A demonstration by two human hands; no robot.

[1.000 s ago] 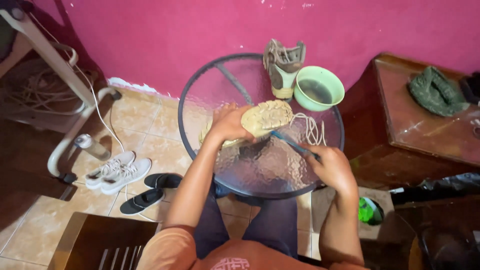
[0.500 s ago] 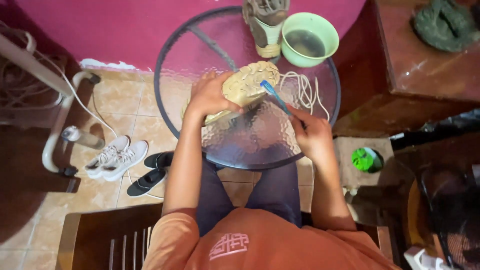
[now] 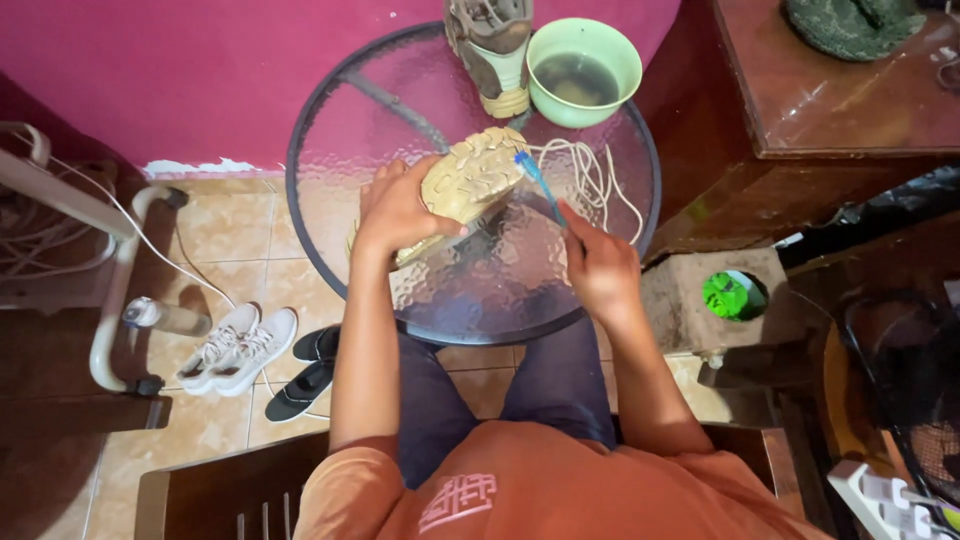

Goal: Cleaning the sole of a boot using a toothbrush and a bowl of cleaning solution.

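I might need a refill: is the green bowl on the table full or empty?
Partly full: the green bowl holds dark water below its rim.

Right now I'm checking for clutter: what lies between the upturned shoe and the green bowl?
In the head view, only bare glass table separates the upturned shoe from the green bowl; the loose laces lie just to the side.

Both forearms reached forward from the seated body, the left hand (image 3: pixel 400 210) bent at the wrist with fingers spread and curled in a firm clasp, thumb toward the body, while the right hand (image 3: pixel 595 262) was closed in a fist-like pinch, knuckles up, well apart from the left.
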